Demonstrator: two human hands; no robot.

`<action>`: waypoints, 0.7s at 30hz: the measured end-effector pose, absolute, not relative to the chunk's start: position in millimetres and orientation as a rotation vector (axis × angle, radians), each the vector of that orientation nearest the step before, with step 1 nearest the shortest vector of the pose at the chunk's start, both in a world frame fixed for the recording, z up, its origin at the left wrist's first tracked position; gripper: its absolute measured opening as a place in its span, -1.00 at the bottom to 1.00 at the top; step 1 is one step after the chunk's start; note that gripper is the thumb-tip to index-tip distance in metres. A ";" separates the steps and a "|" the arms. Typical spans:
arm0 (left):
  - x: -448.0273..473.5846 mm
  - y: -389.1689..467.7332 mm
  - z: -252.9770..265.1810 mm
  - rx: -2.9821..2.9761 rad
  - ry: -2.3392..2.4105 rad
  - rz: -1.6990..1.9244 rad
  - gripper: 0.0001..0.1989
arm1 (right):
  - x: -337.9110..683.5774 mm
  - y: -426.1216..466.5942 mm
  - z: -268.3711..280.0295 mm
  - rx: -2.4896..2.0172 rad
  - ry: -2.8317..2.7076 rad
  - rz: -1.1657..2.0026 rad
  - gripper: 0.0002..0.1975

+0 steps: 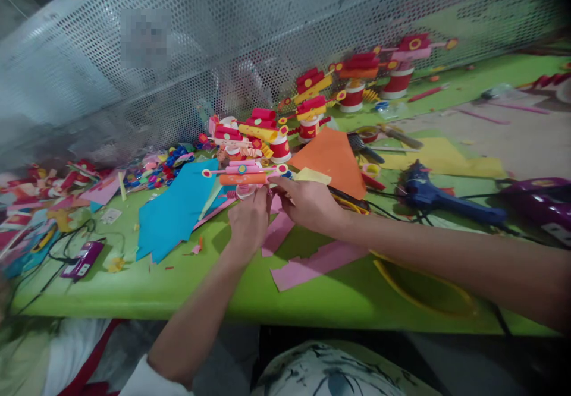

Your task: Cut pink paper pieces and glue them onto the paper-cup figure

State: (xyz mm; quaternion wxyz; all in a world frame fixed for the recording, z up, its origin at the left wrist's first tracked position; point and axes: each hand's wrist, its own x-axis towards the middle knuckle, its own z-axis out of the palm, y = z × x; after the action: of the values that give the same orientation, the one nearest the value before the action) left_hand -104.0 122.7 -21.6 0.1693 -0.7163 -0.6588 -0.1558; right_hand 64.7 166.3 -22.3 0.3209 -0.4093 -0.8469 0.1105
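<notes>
A paper figure [243,175] with a pink and orange rolled-paper head and a round white cup-like body stands upright just beyond my hands. My left hand [250,220] is closed at the figure's lower right side, gripping its body. Beside it, my right hand [310,201] reaches in with thumb and fingertips pinched at the figure's right edge; whatever is between them is too small to make out. Blue paper [178,211] lies to the left of the hands. Pink paper strips [312,265] lie under and in front of my right hand.
Several finished-looking red and yellow paper figures [352,96] stand behind, along a perforated metal panel [187,45]. Orange paper [332,158], a blue glue gun [446,197] and yellow-handled scissors [423,292] lie right. A purple power strip [83,260] with black cords sits left.
</notes>
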 end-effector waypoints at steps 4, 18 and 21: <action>-106.6 121.9 -18.9 -2.035 -1.875 -0.495 -0.62 | 65.7 169.2 -19.1 -1.052 -2.168 0.435 -0.39; -107.3 121.2 -22.1 -2.061 -1.887 -0.550 -0.63 | 63.3 175.0 -23.7 -0.975 -1.958 0.665 -0.61; -107.0 120.6 -21.0 -2.080 -1.900 -0.552 -0.63 | 64.7 176.3 -22.7 -0.982 -1.948 0.652 -0.68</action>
State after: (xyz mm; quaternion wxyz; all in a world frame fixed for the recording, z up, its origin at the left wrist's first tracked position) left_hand -107.0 120.6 -21.0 0.1350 -0.7179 -0.6558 -0.1906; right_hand 64.7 176.3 -22.7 0.4189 -0.3916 -0.7769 0.2599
